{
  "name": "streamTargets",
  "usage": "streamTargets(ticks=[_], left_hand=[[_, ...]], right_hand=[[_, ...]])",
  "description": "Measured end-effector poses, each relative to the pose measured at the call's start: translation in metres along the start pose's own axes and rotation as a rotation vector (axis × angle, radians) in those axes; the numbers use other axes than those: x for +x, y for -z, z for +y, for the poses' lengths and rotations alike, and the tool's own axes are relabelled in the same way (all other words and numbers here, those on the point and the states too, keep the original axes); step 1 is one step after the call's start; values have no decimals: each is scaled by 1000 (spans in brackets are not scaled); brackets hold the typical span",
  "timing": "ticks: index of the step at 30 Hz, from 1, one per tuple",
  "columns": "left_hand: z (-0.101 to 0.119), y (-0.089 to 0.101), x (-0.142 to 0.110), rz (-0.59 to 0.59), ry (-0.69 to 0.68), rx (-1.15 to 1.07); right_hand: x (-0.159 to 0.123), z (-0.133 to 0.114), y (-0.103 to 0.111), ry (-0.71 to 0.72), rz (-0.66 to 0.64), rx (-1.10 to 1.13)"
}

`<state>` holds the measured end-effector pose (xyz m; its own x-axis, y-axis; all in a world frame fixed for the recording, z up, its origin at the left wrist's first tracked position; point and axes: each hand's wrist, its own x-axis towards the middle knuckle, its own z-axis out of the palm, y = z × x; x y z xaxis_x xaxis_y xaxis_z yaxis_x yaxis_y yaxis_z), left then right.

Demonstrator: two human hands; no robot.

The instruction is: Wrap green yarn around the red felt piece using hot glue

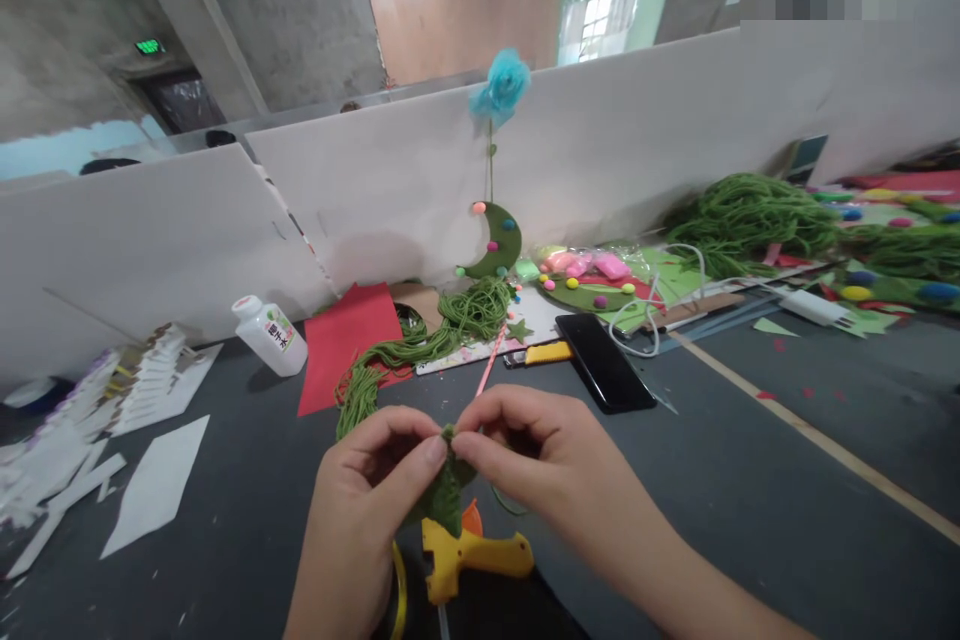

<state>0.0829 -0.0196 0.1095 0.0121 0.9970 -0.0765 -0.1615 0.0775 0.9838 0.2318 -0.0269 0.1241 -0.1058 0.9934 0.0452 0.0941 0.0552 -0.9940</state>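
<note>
In the lower middle of the head view, my left hand (379,495) pinches the tip of a dark green felt piece (447,498) between thumb and forefinger. My right hand (544,460) grips the same tip from the other side, its thumb and forefinger pressed together. The felt hangs down in a pointed, leaf-like shape; part of it is hidden behind my fingers. Just below it is a yellow hot glue gun (480,555). A yellow ring-shaped edge (400,590) shows beside my left wrist. Behind my hands, green yarn (420,345) trails across the table.
A white bottle (271,335) and red felt sheet (345,345) stand left of a green crescent (504,240) with pompoms. On the right lie a black phone (606,360), yellow utility knife (547,353), white charger (814,308) and yarn heap (750,220). White paper scraps (157,490) cover the left.
</note>
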Motion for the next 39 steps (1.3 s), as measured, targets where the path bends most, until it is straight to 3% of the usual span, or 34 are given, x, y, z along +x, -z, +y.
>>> streamTargets(ticks=[8,16,23,31,39], left_hand=[[5,2,0,-42,110,-92],[8,1,-1,-112,181,-154],[3,4,3,-138,105,-127],[6,6,5,-326,364,-360],[-1,6,4,-454,408,-522]], right_hand=[[1,-3,2,-51,-29,61],[5,4,1,-116,-127,308],[3,1,-3,-112,-98,331],[0,-2,-1,-35,-106,277],[0,7,-4,-132,-225,536]])
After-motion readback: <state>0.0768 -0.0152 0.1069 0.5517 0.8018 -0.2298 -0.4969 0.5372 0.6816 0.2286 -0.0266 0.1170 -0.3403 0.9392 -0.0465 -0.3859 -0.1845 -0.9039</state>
